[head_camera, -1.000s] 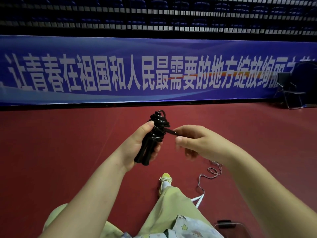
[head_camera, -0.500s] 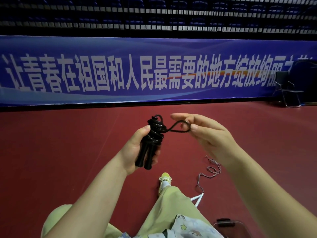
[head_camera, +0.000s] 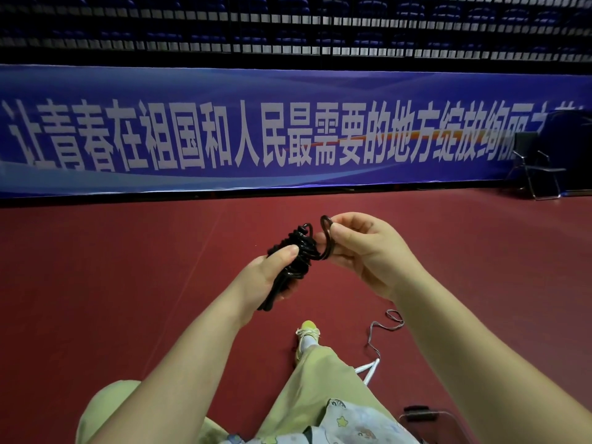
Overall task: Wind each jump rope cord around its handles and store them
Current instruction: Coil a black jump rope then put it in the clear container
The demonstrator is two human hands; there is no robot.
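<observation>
A person's left hand (head_camera: 262, 277) grips the upright black plastic handles (head_camera: 275, 291) of a glossy black jump rope, while the right hand (head_camera: 362, 251), just beside, pinches the last cord loop (head_camera: 326, 235) at the wound bundle's top.

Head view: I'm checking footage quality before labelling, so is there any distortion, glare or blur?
Head view: wide-angle bend bows the banner; glossy highlights on the black rope; hands fairly sharp; far seating soft and dim.
</observation>
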